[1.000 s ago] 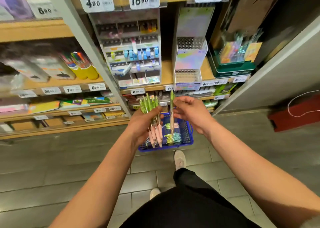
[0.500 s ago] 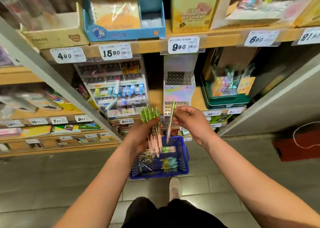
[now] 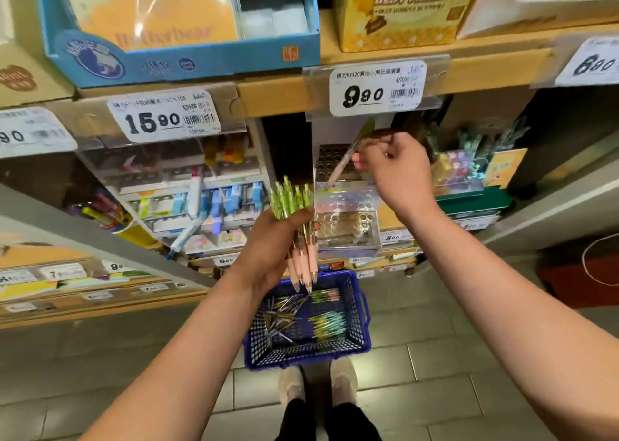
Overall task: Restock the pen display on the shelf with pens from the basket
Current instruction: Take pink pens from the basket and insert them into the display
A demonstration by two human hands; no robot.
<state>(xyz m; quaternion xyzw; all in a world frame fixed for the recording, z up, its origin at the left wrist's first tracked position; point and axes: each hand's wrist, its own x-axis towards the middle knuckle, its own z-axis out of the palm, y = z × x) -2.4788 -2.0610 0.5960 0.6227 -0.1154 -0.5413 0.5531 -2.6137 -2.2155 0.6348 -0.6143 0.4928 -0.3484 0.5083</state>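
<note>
Pinches 1 slim pen (image 3: 339, 169) in right hand (image 3: 398, 169), tilted, pink tip down over glossy iridescent pen display (image 3: 348, 206) with round holes on wooden shelf (image 3: 387, 218). Grips bundle (image 3: 292, 202) of green-topped, pink-barrelled pens in left hand (image 3: 271, 249), above blue plastic mesh basket (image 3: 363, 310) on tiled floor (image 3: 435, 357), loose pens (image 3: 326, 323) inside.

bright even light, motion blur, wide-angle edge distortion

Clearance around right hand (image 3: 398, 169) fingers (image 3: 365, 159), pinching single pen (image 3: 345, 159):
- Above: shelf edge (image 3: 274, 97) and price tag (image 3: 376, 87), close.
- Below: pen display (image 3: 348, 202), its hole grid open from above.
- Left: dark gap (image 3: 288, 149), free.
- Right: green tray (image 3: 479, 202), near.
- Lower left: pen bundle (image 3: 291, 196) gripped in left hand (image 3: 274, 253).
</note>
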